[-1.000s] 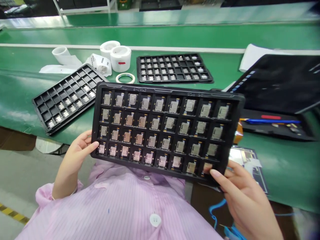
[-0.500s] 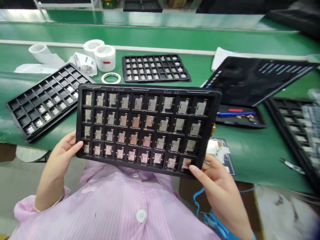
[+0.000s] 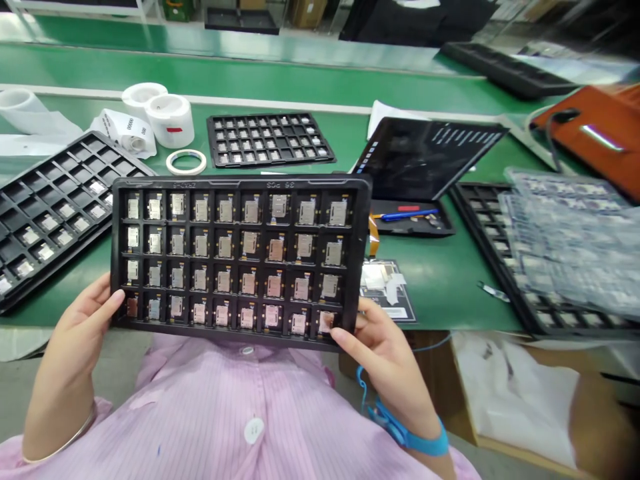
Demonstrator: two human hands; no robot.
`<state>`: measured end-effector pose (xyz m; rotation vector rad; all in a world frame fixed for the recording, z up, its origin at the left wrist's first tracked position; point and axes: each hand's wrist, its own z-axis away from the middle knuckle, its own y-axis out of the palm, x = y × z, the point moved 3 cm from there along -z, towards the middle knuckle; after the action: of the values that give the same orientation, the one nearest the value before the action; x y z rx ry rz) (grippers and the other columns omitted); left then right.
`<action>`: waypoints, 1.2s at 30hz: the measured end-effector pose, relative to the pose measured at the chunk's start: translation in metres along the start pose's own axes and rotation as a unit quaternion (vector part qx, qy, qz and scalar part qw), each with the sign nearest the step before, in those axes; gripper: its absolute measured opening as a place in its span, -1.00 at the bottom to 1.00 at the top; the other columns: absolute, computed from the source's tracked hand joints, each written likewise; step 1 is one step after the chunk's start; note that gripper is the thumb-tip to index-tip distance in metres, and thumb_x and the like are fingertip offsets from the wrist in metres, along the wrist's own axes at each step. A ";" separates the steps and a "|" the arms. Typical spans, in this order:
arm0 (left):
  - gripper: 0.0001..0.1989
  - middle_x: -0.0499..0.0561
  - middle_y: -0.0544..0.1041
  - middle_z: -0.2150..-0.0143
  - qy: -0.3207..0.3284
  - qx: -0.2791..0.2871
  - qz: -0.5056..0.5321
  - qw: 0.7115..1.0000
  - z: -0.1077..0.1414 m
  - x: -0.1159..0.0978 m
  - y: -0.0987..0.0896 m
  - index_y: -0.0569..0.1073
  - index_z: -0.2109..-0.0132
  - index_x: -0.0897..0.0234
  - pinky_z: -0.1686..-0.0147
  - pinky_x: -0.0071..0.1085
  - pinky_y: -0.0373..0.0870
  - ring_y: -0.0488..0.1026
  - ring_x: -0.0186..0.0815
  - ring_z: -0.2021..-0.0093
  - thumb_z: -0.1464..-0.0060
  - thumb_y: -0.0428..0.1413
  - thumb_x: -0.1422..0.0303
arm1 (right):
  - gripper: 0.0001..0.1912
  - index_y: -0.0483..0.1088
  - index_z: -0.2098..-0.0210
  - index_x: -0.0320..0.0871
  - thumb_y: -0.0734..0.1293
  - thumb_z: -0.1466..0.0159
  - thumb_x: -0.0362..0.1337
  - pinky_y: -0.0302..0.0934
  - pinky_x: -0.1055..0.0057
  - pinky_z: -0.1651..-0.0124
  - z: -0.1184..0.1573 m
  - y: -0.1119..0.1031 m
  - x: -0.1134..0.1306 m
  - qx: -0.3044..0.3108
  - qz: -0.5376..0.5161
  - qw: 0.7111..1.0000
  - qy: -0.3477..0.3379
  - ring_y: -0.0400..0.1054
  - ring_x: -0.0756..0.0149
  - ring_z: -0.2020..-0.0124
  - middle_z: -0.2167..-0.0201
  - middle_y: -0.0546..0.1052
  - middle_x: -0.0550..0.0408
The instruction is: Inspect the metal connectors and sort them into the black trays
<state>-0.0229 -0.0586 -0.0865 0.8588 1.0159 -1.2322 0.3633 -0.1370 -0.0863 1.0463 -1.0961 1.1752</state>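
We've got a full tray (image 3: 230, 181) gripped in left hand (image 3: 89, 320) and right hand (image 3: 383, 343); other tray (image 3: 37, 189) beyond our left hand's only part-filled.

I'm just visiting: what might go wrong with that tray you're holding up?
The held tray, gripped at its sides by the left hand and right hand, shows no cover, so a jolt might spill its small metal parts. The right thumb is by the corner part and might nudge it. Clear plastic packaging, heaped over another tray, might slide.
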 end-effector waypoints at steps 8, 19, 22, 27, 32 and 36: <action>-0.41 -0.14 0.54 -0.17 -0.011 -0.017 -0.012 1.000 -0.010 0.011 -0.011 0.49 -0.18 0.06 -0.09 -0.53 0.43 0.39 -0.20 -0.24 0.02 0.39 0.16 | -0.73 0.43 0.00 0.07 0.44 -0.31 -0.24 0.40 0.48 0.04 0.005 0.002 -0.004 0.028 -0.003 1.000 -0.004 0.53 0.36 0.11 0.11 0.62 0.18; -0.27 -0.12 0.52 -0.20 -0.007 -0.035 -0.012 0.999 -0.016 0.021 -0.019 0.42 -0.26 0.04 -0.12 -0.54 0.41 0.38 -0.21 -0.25 0.06 0.41 0.13 | -0.71 0.41 -0.03 0.12 0.44 -0.33 -0.22 0.35 0.50 0.03 0.006 0.004 -0.006 0.054 -0.024 0.998 0.001 0.51 0.42 0.12 0.10 0.62 0.23; -0.31 -0.15 0.51 -0.20 -0.009 -0.028 -0.006 1.000 -0.015 0.021 -0.017 0.43 -0.25 0.02 0.02 -0.61 0.48 0.39 -0.24 -0.25 0.03 0.39 0.15 | -0.72 0.41 -0.02 0.10 0.43 -0.34 -0.21 0.35 0.49 0.04 0.006 0.002 -0.006 0.051 -0.018 0.999 -0.004 0.51 0.41 0.12 0.10 0.62 0.21; -0.34 -0.17 0.52 -0.20 -0.007 -0.017 -0.012 1.000 -0.014 0.022 -0.017 0.41 -0.26 0.00 0.03 -0.60 0.49 0.41 -0.24 -0.23 -0.02 0.37 0.15 | -0.73 0.41 -0.02 0.05 0.42 -0.34 -0.19 0.35 0.43 0.01 0.004 -0.001 -0.009 0.044 0.000 0.999 -0.002 0.50 0.34 0.07 0.07 0.60 0.15; -0.32 -0.10 0.49 -0.23 0.002 -0.003 -0.033 0.999 -0.013 0.023 -0.021 0.38 -0.28 0.03 -0.24 -0.43 0.33 0.37 -0.18 -0.25 -0.03 0.35 0.12 | -0.72 0.41 -0.04 0.03 0.41 -0.35 -0.18 0.35 0.37 -0.04 0.002 -0.005 -0.014 0.030 0.022 0.999 -0.009 0.48 0.31 0.05 0.03 0.57 0.11; -0.29 -0.04 0.52 -0.19 0.008 0.001 -0.044 0.999 -0.012 0.023 -0.025 0.37 -0.28 0.07 -0.31 -0.30 0.26 0.38 -0.12 -0.24 -0.02 0.35 0.09 | -0.73 0.42 -0.03 0.05 0.41 -0.35 -0.17 0.35 0.37 -0.03 -0.001 -0.006 -0.015 0.021 0.027 0.999 -0.014 0.48 0.32 0.06 0.05 0.57 0.12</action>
<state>-0.0482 -0.0586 -0.1123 0.8328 1.0751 -1.3029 0.3686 -0.1388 -0.1014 1.0754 -1.1321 1.2345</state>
